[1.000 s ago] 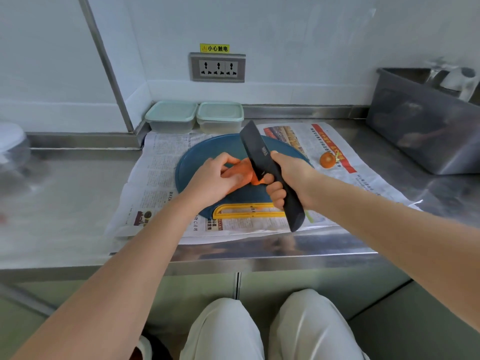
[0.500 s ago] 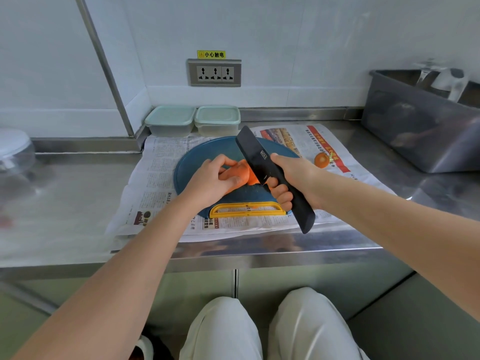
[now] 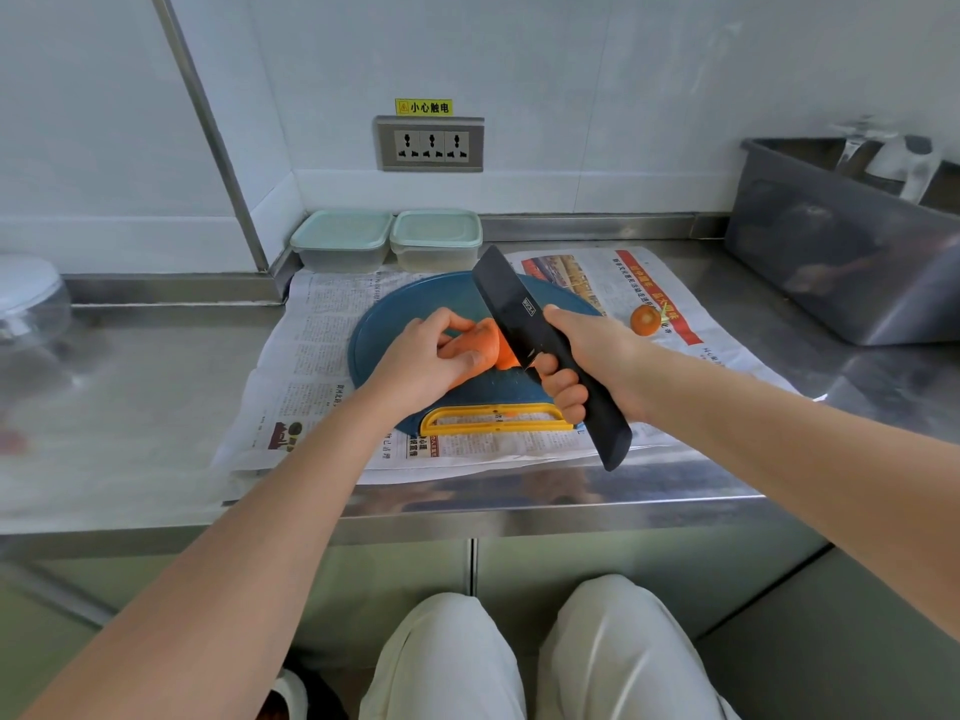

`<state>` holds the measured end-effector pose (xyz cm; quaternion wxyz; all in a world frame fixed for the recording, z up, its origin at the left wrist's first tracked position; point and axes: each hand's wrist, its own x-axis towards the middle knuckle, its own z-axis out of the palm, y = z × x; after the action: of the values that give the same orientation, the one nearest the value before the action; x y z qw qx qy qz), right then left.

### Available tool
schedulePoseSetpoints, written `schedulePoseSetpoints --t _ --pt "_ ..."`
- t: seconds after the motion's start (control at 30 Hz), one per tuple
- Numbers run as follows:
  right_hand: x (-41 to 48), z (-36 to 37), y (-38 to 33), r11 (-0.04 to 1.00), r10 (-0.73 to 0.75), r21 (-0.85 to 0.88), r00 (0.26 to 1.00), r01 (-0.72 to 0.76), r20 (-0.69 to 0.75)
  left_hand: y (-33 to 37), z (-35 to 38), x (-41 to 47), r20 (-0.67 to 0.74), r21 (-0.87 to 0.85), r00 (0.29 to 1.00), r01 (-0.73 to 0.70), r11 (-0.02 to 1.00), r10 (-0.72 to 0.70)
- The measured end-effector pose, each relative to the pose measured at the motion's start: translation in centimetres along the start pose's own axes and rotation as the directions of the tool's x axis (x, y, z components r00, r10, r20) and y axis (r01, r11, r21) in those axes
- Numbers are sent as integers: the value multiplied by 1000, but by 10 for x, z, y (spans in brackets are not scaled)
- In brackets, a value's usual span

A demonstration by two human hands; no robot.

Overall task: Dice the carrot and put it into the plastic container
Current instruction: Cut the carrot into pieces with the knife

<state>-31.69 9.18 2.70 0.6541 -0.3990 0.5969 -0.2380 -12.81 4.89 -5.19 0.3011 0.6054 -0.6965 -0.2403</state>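
On a round blue cutting board (image 3: 384, 330), at the middle of a steel counter (image 3: 130, 397), a person's left hand (image 3: 421, 358) is gripping an orange carrot (image 3: 475, 348), fingers curled over it. Just to its right, the right hand (image 3: 592, 361) is gripping the handle of a black knife (image 3: 506, 298), whose blade is meeting the carrot's right end. Newspaper (image 3: 306, 366) is lying under the board. By the far wall, the left container (image 3: 340, 241) and the right container (image 3: 436, 240), both lidded, are sitting side by side. A cut carrot end (image 3: 645, 320) is lying on the newspaper, right of the board.
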Motion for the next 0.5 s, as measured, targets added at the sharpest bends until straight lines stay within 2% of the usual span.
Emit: schedulePoseSetpoints --t 0.5 --pt "5 4 0 1000 4 -7 1000 -4 -1 3 0 -1 -6 12 1000 15 1000 -15"
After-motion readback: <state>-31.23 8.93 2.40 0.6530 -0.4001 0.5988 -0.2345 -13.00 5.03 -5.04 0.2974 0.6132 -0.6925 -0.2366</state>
